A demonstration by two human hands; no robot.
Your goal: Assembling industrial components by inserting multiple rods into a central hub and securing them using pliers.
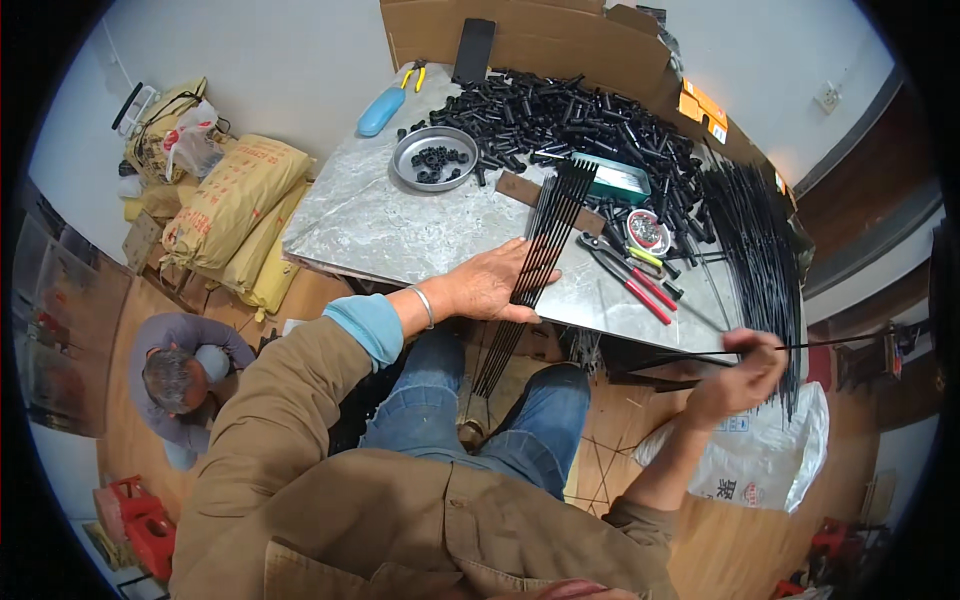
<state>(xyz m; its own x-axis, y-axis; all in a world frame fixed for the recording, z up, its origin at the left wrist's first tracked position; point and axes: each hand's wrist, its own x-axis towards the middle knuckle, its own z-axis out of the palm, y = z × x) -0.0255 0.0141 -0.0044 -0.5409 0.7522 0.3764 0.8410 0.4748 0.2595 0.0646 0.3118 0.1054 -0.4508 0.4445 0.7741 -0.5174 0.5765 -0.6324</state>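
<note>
A row of thin black rods (500, 350) lies across the table's front edge, its far end on the tabletop and its near end hanging down between my knees. My left hand (490, 283) is closed on these rods, with the thumb toward me and the fingers partly hidden. Off to the right, my right hand (737, 378) pinches a single black rod (840, 342) held roughly level, beyond the table edge. Beside it, a large bundle of similar black rods (755, 250) leans over the table's right side. Red-handled pliers (640, 285) lie between my hands.
Black tubular parts (570, 115) are heaped at the table's back, before a cardboard box (540, 35). A round metal tray (400, 165) holds small black pieces. Near it lies a blue-handled tool (381, 112). On the left, a person (185, 370) crouches below yellow sacks (235, 205).
</note>
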